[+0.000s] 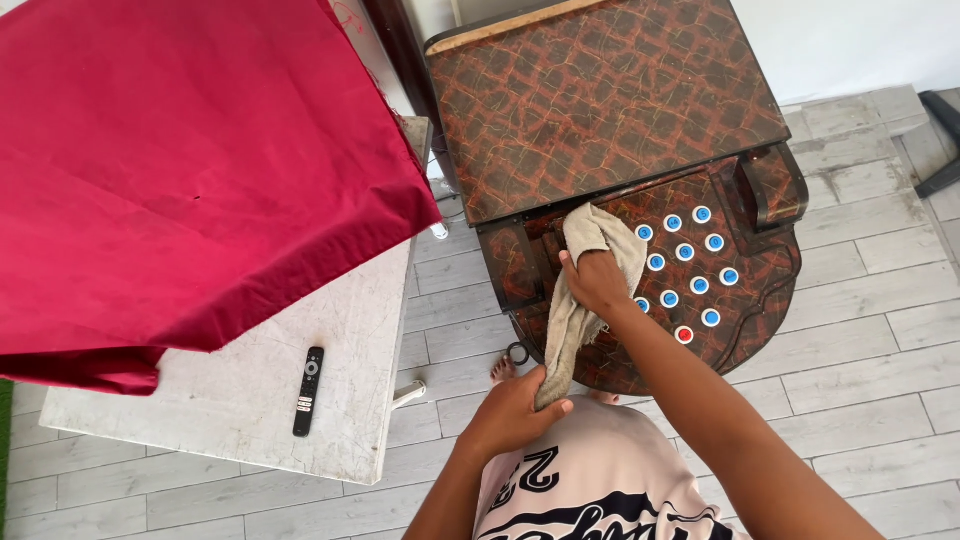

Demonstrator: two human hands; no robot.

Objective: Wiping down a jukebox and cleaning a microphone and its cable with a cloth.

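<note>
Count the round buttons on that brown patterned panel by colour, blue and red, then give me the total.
Blue buttons: 11
Red buttons: 1
Total: 12 in view; the right hand and the cloth may hide more.

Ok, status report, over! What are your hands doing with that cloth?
Right hand presses beige cloth onto the patterned brown cabinet, beside its blue and white buttons. Left hand grips the cloth's hanging end. Nothing blocking.
</note>
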